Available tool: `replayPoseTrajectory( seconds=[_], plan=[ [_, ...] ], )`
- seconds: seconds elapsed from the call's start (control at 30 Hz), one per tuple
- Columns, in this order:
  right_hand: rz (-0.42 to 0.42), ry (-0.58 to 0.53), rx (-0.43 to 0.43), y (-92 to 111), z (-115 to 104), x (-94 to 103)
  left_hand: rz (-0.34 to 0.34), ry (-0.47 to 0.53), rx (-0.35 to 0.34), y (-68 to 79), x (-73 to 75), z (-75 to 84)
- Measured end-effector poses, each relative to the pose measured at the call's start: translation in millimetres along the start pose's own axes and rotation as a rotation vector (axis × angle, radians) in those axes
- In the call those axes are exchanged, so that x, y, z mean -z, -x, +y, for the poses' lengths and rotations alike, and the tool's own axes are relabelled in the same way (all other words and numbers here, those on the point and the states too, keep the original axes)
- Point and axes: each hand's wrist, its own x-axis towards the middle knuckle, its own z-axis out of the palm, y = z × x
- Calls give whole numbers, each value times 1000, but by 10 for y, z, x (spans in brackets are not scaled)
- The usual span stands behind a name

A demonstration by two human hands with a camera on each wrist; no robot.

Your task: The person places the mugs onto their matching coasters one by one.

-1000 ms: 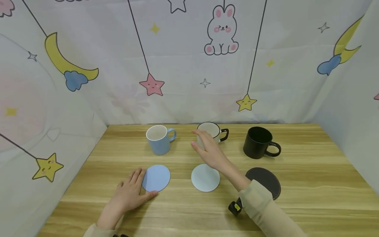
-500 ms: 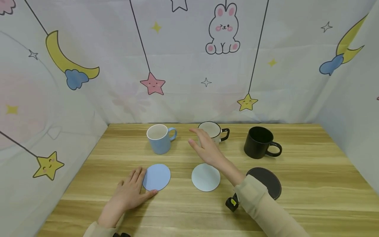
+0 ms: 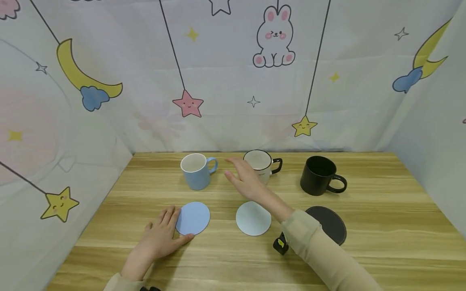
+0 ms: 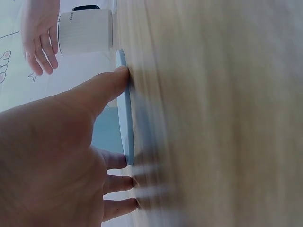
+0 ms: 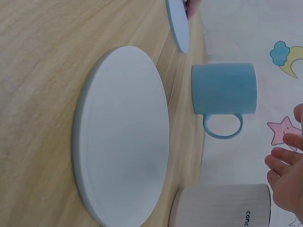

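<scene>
My left hand (image 3: 162,236) holds the light-blue round coaster (image 3: 194,218) at its rim, thumb on the near edge and fingers along the left edge. In the left wrist view the thumb (image 4: 109,85) touches the coaster's side, and the coaster lies flat on the table. My right hand (image 3: 247,182) hangs in the air with fingers extended, holding nothing. It is in front of the white mug (image 3: 259,159) and partly hides it. To its left stands the blue mug (image 3: 196,176), upright, handle to the right; a gap separates it from the fingertips.
A pale round coaster (image 3: 253,218) lies below my right forearm. Farther right are a black mug (image 3: 316,176) and a dark coaster (image 3: 329,226), partly hidden by the sleeve. The wooden table (image 3: 225,258) ends at a printed curtain (image 3: 225,64).
My right hand has moved left, away from the white mug and nearer the blue mug, uncovering more of the white mug. The left hand and the coasters have stayed in place.
</scene>
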Motion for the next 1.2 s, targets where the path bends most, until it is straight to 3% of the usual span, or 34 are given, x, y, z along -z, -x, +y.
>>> replayPoseTrajectory(
  seconds=[0.27, 0.6, 1.0, 1.2],
  plan=[
    [-12, 26, -12, -104, -35, -50, 6, 12, -2, -6, -2, -30],
    [-21, 44, -66, -240, 4, -125, 57, 42, -13, -17, -151, -148],
    [9, -1, -82, -425, 96, -250, -6, 42, 14, -11, -38, -58],
    [-2, -40, -91, -469, 107, -331, 30, 53, 0, 2, -89, -95]
  ],
)
